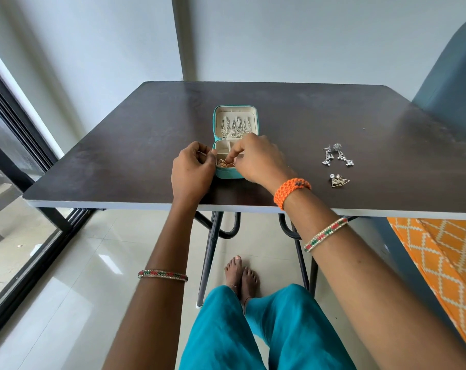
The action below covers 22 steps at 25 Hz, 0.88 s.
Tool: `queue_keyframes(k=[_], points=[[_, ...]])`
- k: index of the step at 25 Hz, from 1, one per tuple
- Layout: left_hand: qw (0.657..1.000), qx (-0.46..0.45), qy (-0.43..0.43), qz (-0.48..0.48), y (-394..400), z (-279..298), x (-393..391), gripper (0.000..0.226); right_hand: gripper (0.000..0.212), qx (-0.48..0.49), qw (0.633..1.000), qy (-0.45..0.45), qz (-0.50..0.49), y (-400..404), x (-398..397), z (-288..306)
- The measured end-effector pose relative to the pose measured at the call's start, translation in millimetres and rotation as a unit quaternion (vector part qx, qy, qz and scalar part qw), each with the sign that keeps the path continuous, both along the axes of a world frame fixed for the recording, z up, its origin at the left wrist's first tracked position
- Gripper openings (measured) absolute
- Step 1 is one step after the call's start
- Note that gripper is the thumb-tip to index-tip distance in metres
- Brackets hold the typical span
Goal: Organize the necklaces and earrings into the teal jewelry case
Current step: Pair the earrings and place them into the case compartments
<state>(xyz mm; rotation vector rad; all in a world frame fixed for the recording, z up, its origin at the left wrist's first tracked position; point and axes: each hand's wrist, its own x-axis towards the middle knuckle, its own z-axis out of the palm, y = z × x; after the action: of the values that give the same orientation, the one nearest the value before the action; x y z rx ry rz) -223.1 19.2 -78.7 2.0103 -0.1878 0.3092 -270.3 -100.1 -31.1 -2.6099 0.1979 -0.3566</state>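
The teal jewelry case (pixel 215 121) lies open in the middle of the dark table. Several silver necklaces (pixel 235 126) hang across its cream lid. A gold chain (pixel 223 163) lies in the front left compartment of the base. My right hand (pixel 255 158) reaches over the base, its fingertips down in that compartment on the gold chain. My left hand (pixel 191 169) rests against the case's left side with its fingers curled at the rim. Two silver drop earrings (pixel 338 154) and a pair of gold triangle earrings (pixel 338 180) lie on the table to the right.
The table (pixel 119 145) stands against a pale wall, its front edge close to my body. A glass sliding door is at the left. An orange patterned cloth (pixel 445 252) and a dark chair back (pixel 450 76) are at the right. My feet show under the table.
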Motion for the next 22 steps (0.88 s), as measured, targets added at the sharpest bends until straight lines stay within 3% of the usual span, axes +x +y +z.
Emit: queue_keyframes(k=[6,11,14,17,20,22], points=[[0.999,-0.041,-0.012,0.002,2,1,-4,0.014,0.029,0.135,0.984,-0.11,-0.029,-13,-5,16],[0.983,-0.1,-0.153,0.006,3,4,-22,0.013,0.025,0.169,0.963,-0.204,-0.045,-53,-37,34],[0.981,-0.007,-0.193,-0.019,-4,3,-41,0.013,0.025,0.18,0.951,-0.247,-0.04,-79,-59,38],[0.971,0.082,-0.225,0.029,-28,15,-59,0.012,0.023,0.181,0.944,-0.272,-0.055,-99,-73,33],[0.949,0.201,-0.243,0.021,-60,23,-55,0.017,0.02,0.156,0.956,-0.229,-0.1,-107,-68,1],[0.941,0.284,-0.185,-0.014,-74,25,-47,0.021,0.012,0.175,0.967,-0.156,-0.096,-102,-59,-22]])
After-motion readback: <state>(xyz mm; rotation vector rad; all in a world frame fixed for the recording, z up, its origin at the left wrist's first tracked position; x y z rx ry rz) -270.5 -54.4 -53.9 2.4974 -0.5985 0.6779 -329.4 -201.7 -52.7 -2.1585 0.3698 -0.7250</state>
